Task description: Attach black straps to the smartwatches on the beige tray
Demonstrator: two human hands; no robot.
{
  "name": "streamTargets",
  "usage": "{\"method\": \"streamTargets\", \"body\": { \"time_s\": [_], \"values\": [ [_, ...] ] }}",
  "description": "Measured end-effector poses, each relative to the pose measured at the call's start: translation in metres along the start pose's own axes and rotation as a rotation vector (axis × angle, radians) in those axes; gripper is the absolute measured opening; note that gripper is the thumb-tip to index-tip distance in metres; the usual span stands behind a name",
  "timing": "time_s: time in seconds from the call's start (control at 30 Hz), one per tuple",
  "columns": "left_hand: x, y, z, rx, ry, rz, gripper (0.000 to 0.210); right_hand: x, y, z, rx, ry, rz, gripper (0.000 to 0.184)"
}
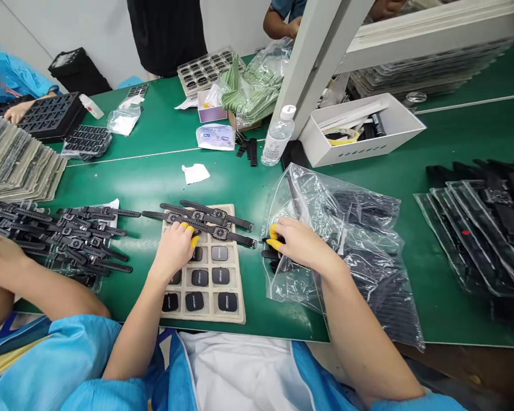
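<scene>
My left hand (176, 246), yellow covers on its fingertips, is closed over the upper part of a beige compartment tray (242, 285). A dark piece shows at those fingertips, mostly hidden by them. Black square watch bodies (199, 278) lie face up in the tray's compartments. Several smartwatches with black straps (220, 233) rest across its top edge, backs upward. On the right, my right hand (289, 242), also with yellow fingertip covers, is pinched on a black watch strap (266, 240) at the mouth of a clear plastic bag (308, 188). More black straps fill this bag.
Many strapped watches (77, 234) are piled at left, near a neighbour's arm (47, 285). Behind stand a water bottle (278, 137), a white box (364, 131) and a metal post (310, 63). Bagged straps (475, 234) lie far right. Stacked trays (17, 154) rise at left.
</scene>
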State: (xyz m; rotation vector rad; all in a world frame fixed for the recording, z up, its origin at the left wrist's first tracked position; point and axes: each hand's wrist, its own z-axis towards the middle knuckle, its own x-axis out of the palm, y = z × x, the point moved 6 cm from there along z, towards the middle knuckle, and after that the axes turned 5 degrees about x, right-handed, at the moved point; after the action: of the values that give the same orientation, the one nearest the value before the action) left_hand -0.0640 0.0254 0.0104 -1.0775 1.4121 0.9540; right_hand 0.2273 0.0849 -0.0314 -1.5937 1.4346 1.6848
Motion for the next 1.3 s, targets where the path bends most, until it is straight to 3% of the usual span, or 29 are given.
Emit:
{"method": "streamTargets", "body": {
  "time_s": [0.13, 0.23, 0.37, 0.47, 0.53, 0.67, 0.8, 0.97, 1.1, 1.3],
  "values": [
    [-0.019, 0.003, -0.001, -0.122, -0.093, -0.394, 0.01, -0.029, -0.007, -0.007, -0.016, -0.278, 0.301, 0.015],
    [-0.015, -0.01, 0.012, -0.165, -0.193, -0.89, 0.018, -0.044, 0.002, -0.01, 0.044, -0.348, 0.761, 0.02],
    [0.015, -0.031, 0.039, -0.268, -0.25, -1.435, 0.021, -0.046, 0.049, -0.01, -0.136, -0.314, 1.328, 0.023],
    [0.035, -0.04, 0.049, -0.327, -0.248, -1.649, 0.029, -0.028, 0.087, -0.005, -0.335, -0.174, 1.476, 0.04],
    [0.04, -0.043, 0.048, -0.288, -0.268, -1.724, 0.035, -0.005, 0.101, 0.002, -0.305, -0.068, 1.503, 0.049],
    [0.036, -0.044, 0.041, -0.068, -0.351, -1.656, 0.035, 0.041, 0.099, 0.014, 0.044, 0.099, 1.545, 0.053],
    [0.028, -0.042, 0.036, 0.122, -0.454, -1.389, 0.024, 0.049, 0.101, 0.01, 0.029, 0.335, 1.566, 0.046],
    [0.026, -0.047, 0.036, 0.274, -0.368, -1.128, 0.042, 0.038, 0.099, 0.006, -0.063, 0.305, 1.632, 0.04],
    [0.022, -0.051, 0.034, 0.356, -0.35, -1.026, 0.058, 0.042, 0.101, 0.007, 0.001, 0.319, 1.622, 0.039],
    [0.018, -0.054, 0.032, 0.4, -0.36, -0.976, 0.053, 0.045, 0.098, 0.009, 0.098, 0.271, 1.655, 0.043]
  ]
}}
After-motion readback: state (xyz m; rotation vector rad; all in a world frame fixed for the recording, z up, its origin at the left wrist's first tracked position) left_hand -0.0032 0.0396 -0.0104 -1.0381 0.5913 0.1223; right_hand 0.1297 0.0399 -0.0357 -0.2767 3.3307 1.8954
